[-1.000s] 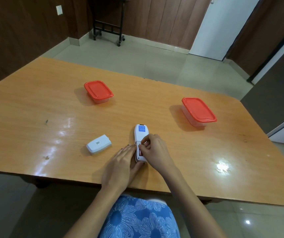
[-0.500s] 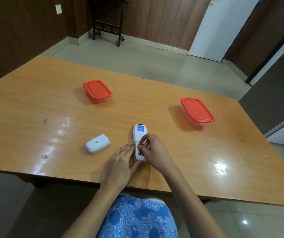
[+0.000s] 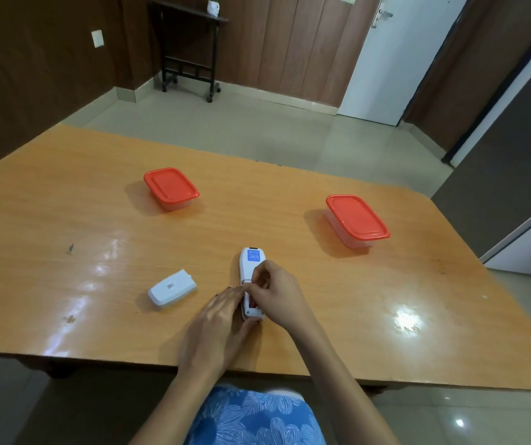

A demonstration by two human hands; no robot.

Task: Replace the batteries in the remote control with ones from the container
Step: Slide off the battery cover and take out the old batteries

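- The remote control (image 3: 250, 268) lies face down on the wooden table (image 3: 65, 203), close to its near edge, with its battery bay open toward me.
- The battery cover (image 3: 172, 287) is already off; it lies on the table to the left of the remote, apart from it.
- My left hand (image 3: 217, 319) rests flat against the remote's left side, fingers loosely extended, steadying the body; it grips nothing.
- My right hand (image 3: 277, 297) is over the open bay, thumb and fingertips pinched narrow at the batteries. I cannot tell whether a cell is actually caught between them.
- A bit of red shows in the bay, so I judge the old batteries are at least partly in place.
- Both containers, the left container (image 3: 171, 187) and the right container (image 3: 355, 220), stand farther back with their red lids shut, well apart from my hands.
- Left to do, as I judge it: lift out the old cells, open a container, fit fresh ones, snap the cover back.
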